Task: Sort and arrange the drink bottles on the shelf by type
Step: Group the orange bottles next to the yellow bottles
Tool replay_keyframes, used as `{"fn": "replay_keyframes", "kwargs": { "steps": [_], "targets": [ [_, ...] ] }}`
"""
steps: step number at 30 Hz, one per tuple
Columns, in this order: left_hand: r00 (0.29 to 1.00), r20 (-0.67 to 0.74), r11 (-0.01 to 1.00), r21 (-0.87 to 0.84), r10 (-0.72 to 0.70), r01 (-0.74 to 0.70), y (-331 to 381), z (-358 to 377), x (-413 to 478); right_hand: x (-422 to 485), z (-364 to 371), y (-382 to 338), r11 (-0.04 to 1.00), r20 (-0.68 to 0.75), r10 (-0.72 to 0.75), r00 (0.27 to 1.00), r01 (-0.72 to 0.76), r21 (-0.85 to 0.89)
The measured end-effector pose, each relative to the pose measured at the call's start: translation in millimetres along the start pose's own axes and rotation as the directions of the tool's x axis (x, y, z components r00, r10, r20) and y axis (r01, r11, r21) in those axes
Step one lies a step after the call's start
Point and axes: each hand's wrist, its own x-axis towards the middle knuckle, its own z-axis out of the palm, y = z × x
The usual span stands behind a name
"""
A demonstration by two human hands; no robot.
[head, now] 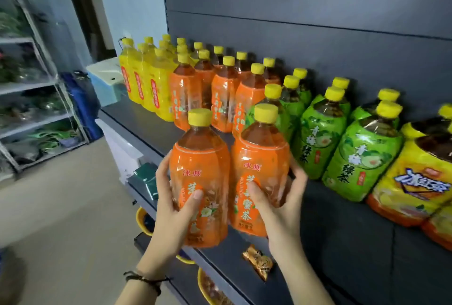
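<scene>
I hold two orange-labelled tea bottles with yellow caps side by side, upright, at the front edge of the dark shelf [137,119]. My left hand [175,204] grips the left orange bottle [199,175]. My right hand [281,204] grips the right orange bottle [260,170]. Behind them stand several more orange bottles [223,102]. Yellow-labelled bottles [144,84] fill the shelf's far left end. Green-labelled bottles [320,133] stand to the right, and yellow iced-tea bottles [415,182] at the far right.
The shelf's dark back panel [293,23] rises behind the bottles. A small wrapped snack [258,262] lies on the shelf below my right wrist. Lower shelves hold yellow bowls [143,221] and green packets [146,179]. A metal rack [36,97] stands at the left across bare floor.
</scene>
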Motion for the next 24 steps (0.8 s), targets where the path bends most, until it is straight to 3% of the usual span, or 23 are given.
{"fn": "replay_keyframes", "kwargs": {
  "steps": [12,21,24],
  "targets": [
    [0.989,0.122,0.997,0.005,0.082,-0.083,-26.5,-56.8,140.3,75.3,97.0,50.7,0.996,-0.132,-0.073,0.989,0.064,-0.067],
    [0.928,0.37,0.997,-0.078,0.043,-0.015,-62.0,-71.0,211.4,88.4,137.0,67.3,0.984,-0.321,-0.125,0.939,0.077,-0.158],
    [0.885,0.46,0.997,-0.055,0.071,-0.051,-73.9,-73.2,236.0,91.0,148.1,71.8,0.969,-0.388,-0.172,0.906,0.084,-0.232]
  ]
}}
